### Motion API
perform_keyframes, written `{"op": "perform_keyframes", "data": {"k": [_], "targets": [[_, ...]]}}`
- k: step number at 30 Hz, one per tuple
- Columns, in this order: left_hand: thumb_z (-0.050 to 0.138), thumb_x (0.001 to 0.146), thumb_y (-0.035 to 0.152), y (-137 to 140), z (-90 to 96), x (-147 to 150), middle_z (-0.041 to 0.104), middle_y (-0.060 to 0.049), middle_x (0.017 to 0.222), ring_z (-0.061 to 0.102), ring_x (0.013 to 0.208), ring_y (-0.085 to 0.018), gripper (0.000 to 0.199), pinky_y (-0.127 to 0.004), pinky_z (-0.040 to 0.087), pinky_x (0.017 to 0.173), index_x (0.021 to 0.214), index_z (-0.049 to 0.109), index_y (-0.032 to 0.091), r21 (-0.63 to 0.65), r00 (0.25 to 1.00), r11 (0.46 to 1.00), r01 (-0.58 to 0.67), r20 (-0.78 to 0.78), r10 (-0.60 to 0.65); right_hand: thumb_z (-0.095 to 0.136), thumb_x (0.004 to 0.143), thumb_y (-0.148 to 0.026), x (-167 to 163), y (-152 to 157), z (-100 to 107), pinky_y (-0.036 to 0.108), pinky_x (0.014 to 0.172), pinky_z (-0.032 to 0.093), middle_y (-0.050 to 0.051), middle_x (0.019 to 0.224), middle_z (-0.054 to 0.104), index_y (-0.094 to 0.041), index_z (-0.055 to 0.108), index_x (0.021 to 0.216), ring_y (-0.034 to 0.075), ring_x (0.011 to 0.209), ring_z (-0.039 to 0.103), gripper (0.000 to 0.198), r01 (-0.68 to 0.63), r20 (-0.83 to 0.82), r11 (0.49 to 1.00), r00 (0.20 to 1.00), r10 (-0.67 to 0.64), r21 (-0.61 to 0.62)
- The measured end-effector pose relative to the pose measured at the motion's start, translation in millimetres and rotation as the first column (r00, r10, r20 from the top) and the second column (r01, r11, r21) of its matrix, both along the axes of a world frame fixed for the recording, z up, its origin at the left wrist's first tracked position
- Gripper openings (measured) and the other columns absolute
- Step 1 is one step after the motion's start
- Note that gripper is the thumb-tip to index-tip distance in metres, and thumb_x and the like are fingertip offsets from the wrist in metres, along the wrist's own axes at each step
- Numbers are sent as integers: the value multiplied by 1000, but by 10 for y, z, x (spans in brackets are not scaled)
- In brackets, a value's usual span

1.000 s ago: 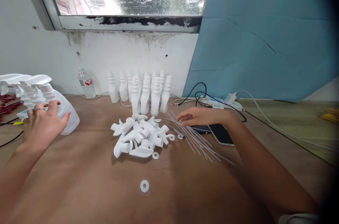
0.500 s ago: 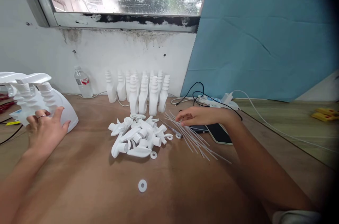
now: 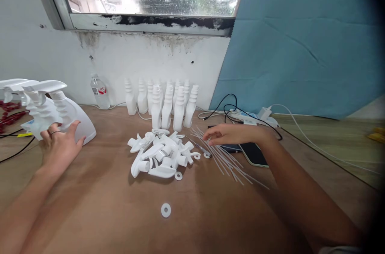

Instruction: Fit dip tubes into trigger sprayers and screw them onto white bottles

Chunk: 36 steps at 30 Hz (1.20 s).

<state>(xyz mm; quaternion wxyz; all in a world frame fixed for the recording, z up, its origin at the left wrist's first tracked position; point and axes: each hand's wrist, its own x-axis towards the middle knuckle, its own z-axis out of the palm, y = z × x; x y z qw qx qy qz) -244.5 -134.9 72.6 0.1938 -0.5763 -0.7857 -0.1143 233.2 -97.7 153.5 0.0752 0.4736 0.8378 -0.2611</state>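
Note:
My left hand [image 3: 62,142] is at the lower front of white spray bottles [image 3: 80,121] fitted with trigger heads, at the left. Its thumb and index finger are spread apart, the other fingers bent towards the bottles; whether they touch is hard to tell. My right hand [image 3: 231,134] hangs palm down over a bundle of thin white tubes [image 3: 231,164], its fingers loosely stretched with nothing visible in them. Between the hands lies a heap of white trigger spray heads [image 3: 162,154]. White ring washers [image 3: 166,210] lie in front of the heap.
Several white bottles without heads [image 3: 179,109] stand along the wall. A clear drink bottle [image 3: 100,93] is left of them. A dark-screened phone [image 3: 254,154], a screwdriver-like tool [image 3: 198,146], a power strip [image 3: 252,117] and cables lie at the right. Red items [image 3: 10,115] lie far left.
The view has swung slightly left, so everything appears shifted to the right. Both hands stay nearly where they were beside the bottles and above the tubes.

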Motion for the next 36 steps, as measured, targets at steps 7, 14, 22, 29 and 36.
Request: {"op": "perform_keyframes", "data": {"k": [7,14,22,29,36], "targets": [[48,84,41,122,-95,-161,41,-28,125,44,117,-44,56,-50,45,91,127,36,7,166,999,986,16,-45,-8,50,85,-43,-33,-3,-5,31,78,47,11,116,66,-13,62,121,25,97,63,48,-20,21,1000,1000,21,-14],[62,73,35,264,-199,-340,36,-23,132,54,108,-38,61,-48,55,73,124,31,18,193,980,981,29,186,-65,50,87,-44,-35,35,-56,30,76,47,10,115,67,-14,63,121,24,94,64,48,-54,12,998,998,54,-28],[61,79,28,55,69,254,45,-12,134,47,125,-32,36,-42,53,83,106,38,27,523,861,751,403,62,-505,55,88,-42,-185,22,-104,32,82,48,7,110,70,-18,67,115,24,100,64,38,-92,-226,991,968,112,98],[60,84,12,-98,340,955,59,-7,131,56,100,-21,21,-31,50,73,94,45,24,451,496,373,811,-193,-846,61,85,-51,-712,61,-126,39,95,51,8,128,61,-25,55,130,22,118,58,53,14,-805,998,592,37,56],[55,81,11,-23,548,1550,57,-13,126,63,87,-18,29,-25,49,60,105,42,22,443,285,186,877,-169,-943,66,82,-51,-851,-91,60,45,104,47,4,133,58,-27,65,111,26,123,55,37,89,-997,993,-8,79,78]]}}
